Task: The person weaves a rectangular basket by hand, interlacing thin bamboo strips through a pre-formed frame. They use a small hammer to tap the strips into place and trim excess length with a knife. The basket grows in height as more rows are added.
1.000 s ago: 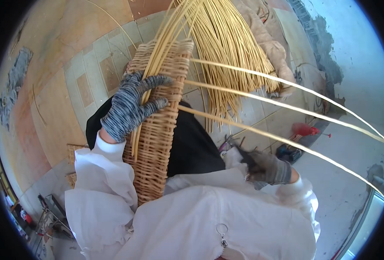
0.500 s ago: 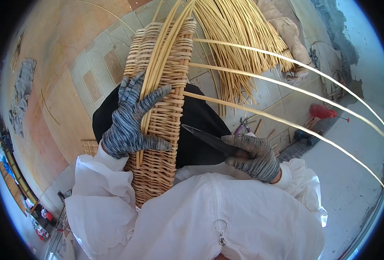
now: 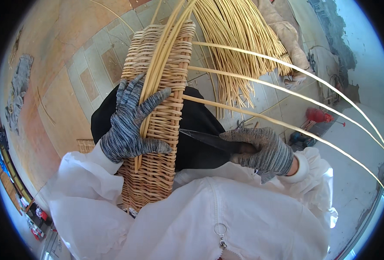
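Note:
A long woven wicker panel [image 3: 157, 173] lies tilted across my lap. My left hand [image 3: 133, 121], in a grey striped knit glove, holds it down with fingers spread. The thumb and index finger reach across the weave. A bundle of pale willow rods [image 3: 157, 73] runs along the panel and passes under this hand. My right hand [image 3: 263, 149], gloved alike, is closed around a dark tapered pointed tool [image 3: 205, 138]. Its tip is at the panel's right edge, below the lowest protruding rod; whether it enters the weave I cannot tell. Three long rods [image 3: 261, 116] stick out rightward from that edge.
A large bundle of loose rods [image 3: 239, 56] lies on the tiled floor ahead, beside a tan cloth [image 3: 287, 34]. A red object [image 3: 317, 115] and a teal-and-black tool [image 3: 302, 139] lie to the right. Grey cloth [image 3: 20, 86] lies at far left.
My right hand has shifted slightly right and up, and the tool lies a little flatter with its tip at the panel's edge. The left hand keeps its place on the panel.

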Tool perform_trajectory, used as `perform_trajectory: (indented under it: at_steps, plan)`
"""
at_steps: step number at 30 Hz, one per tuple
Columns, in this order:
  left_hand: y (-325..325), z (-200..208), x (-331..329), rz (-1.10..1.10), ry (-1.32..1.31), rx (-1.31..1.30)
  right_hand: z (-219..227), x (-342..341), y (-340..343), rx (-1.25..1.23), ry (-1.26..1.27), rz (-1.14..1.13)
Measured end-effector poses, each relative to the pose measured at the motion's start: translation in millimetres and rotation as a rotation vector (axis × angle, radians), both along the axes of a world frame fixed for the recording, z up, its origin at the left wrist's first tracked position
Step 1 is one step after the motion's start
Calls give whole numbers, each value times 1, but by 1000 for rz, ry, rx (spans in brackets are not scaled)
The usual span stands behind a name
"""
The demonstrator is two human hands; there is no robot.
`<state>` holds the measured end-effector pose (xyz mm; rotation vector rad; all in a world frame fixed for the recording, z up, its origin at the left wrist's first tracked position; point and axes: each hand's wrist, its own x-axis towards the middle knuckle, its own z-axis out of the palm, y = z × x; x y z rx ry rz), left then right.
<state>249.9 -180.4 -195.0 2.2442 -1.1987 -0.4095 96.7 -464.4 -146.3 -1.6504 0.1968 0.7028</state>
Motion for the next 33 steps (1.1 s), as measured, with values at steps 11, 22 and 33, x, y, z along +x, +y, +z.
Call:
perform_trajectory:
  at_steps: [11,22,33]
  plan:
    - [4,-14,1,10,23,-30,3,48,-10,-320,-605,439]
    - [1,-12,7,-5,17,-13,-22,64,-21,-553,-926,817]
    - [-1,-10,5,-23,15,-34,-31,63,-1,63,-250,318]
